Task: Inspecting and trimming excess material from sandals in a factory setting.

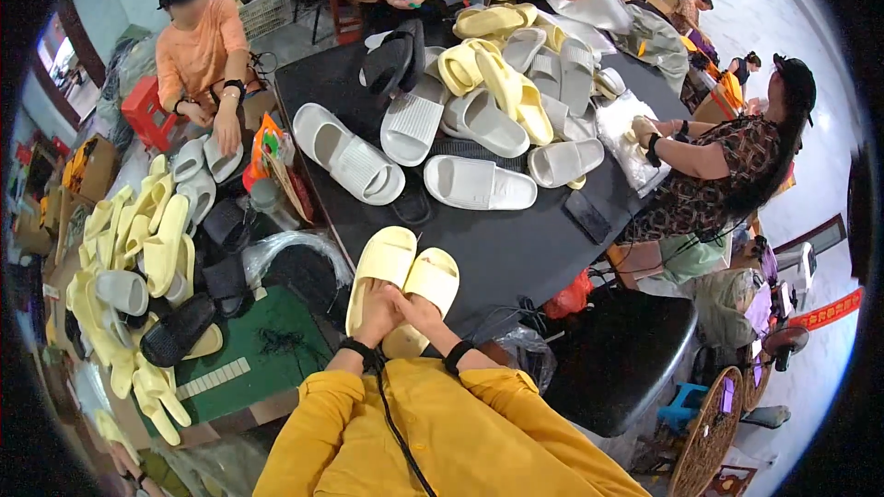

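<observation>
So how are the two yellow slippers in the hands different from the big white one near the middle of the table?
The yellow slippers are pale yellow, the white slipper is off-white. The yellow ones are gripped side by side by the left hand and right hand; the white one lies alone, untouched, on the black table. All are chunky open-toed slides.

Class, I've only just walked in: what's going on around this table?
The person in yellow sleeves holds a pair of yellow slide sandals side by side at the edge of a black table, left hand and right hand on their heels. White and yellow sandals lie heaped across the table, where others handle them.
</observation>
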Available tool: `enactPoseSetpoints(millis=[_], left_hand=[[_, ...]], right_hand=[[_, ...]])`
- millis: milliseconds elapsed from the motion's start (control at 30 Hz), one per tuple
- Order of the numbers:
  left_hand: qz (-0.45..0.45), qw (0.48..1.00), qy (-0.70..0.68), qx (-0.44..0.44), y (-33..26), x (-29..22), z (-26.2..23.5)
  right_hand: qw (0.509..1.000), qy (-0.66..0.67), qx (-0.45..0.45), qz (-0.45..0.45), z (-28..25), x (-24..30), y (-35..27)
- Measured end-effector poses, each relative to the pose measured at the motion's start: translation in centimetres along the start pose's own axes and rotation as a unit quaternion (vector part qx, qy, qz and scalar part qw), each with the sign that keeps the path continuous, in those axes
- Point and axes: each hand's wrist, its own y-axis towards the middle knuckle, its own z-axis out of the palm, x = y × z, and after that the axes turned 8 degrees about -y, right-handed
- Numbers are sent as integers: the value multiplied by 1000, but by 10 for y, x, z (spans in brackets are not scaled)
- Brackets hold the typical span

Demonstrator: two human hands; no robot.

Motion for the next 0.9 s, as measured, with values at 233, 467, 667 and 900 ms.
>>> enactPoseSetpoints(millis=[233,467,667,900], left_hand=[[-3,982,65,-175,16,-5,19],[-43,990,117,-61,17,16,30],[-30,992,83,-92,21,-10,18],[-69,989,120,-46,17,-16,7]], right_hand=[[988,-76,-120,-53,13,-14,4],[898,-267,-214,-278,-2,-5,-45],[973,-26,-144,-179,-81,17,-28],[980,118,-158,-31,-78,2,67]])
